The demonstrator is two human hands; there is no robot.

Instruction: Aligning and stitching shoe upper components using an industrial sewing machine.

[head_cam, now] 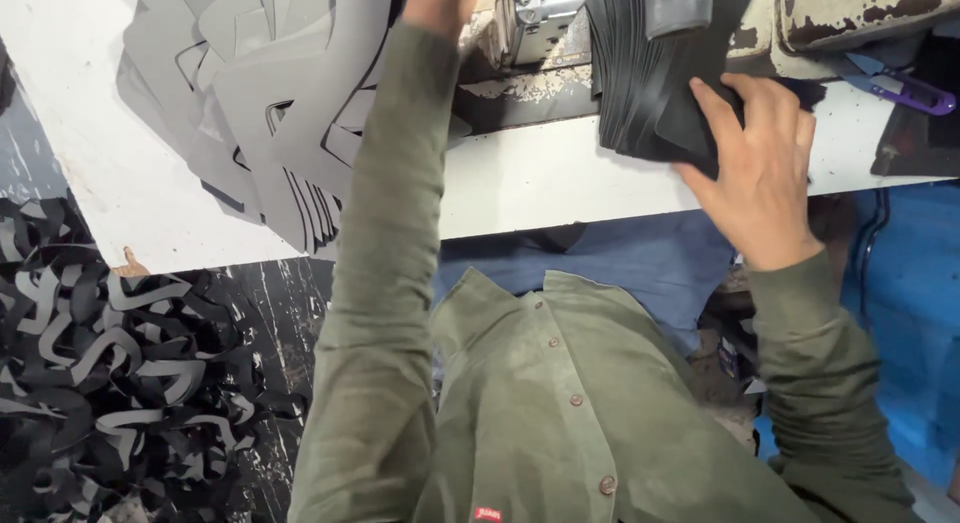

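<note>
The step in hand looks like handling a stack of dark cut pieces (650,103) at an old chipped machine (540,43) on the white bench (520,183). The right hand (765,173) lies flat on the stack's near edge, fingers (715,108) spread and pressing down on the top piece rather than pinching it — the stack sits on the bench against the machine base. The left hand (440,3) reaches up to the machine at the top edge of the view; its fingers are cut off, so I cannot tell how they are set. The left arm is stretched out nearly straight, the right bent at the elbow. Any next move would call for parting one piece cleanly from the stack. Grey cut shapes (270,103) lie piled on the bench's left; dark offcuts (110,383) litter the floor, and purple snips (915,91) rest at the right.
</note>
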